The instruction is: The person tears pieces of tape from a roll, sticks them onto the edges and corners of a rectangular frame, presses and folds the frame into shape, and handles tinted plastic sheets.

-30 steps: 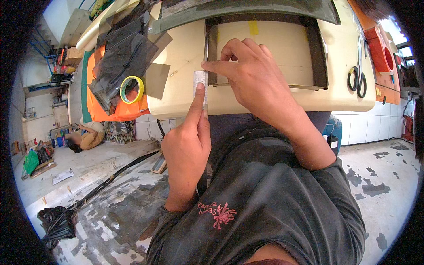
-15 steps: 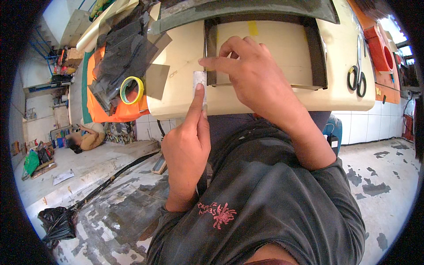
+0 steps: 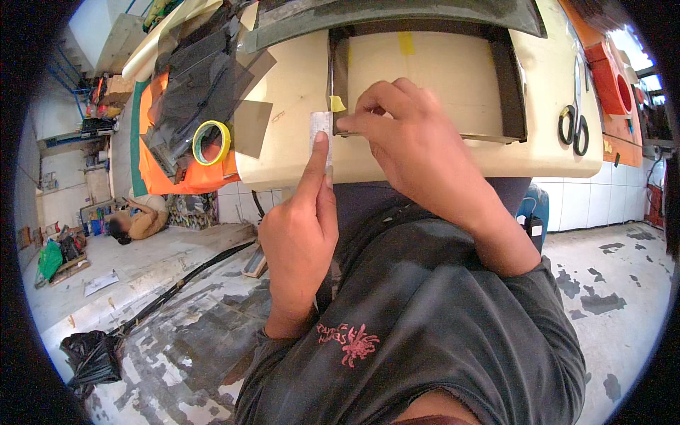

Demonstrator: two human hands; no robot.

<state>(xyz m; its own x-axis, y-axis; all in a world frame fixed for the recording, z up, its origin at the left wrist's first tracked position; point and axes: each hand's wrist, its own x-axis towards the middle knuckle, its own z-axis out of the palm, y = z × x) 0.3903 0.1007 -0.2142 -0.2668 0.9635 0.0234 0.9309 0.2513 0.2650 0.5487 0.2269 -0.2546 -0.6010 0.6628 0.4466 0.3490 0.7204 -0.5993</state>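
Observation:
A short, pale ruler with fine markings lies along the outer side of a dark frame. My left hand grips it, index finger stretched along its top. My right hand is bent at the frame's near left corner, thumb and index fingertips pinched beside the ruler's edge; what they hold, if anything, is hidden. The black open-centred frame lies flat on cream sheeting. A small yellow tape piece sits on its left bar, just beyond my right fingertips. Another yellow tape strip is at the far bar.
Left on the table are a yellow tape roll and dark film sheets over orange material. Black-handled scissors lie at the right, near a red box. A dark curved strip crosses the far side. Another person lies on the floor.
My right hand has moved slightly nearer and to the right, its index finger drawn back from pointing left. The yellow tape piece on the left bar now shows. My left hand stays with the ruler.

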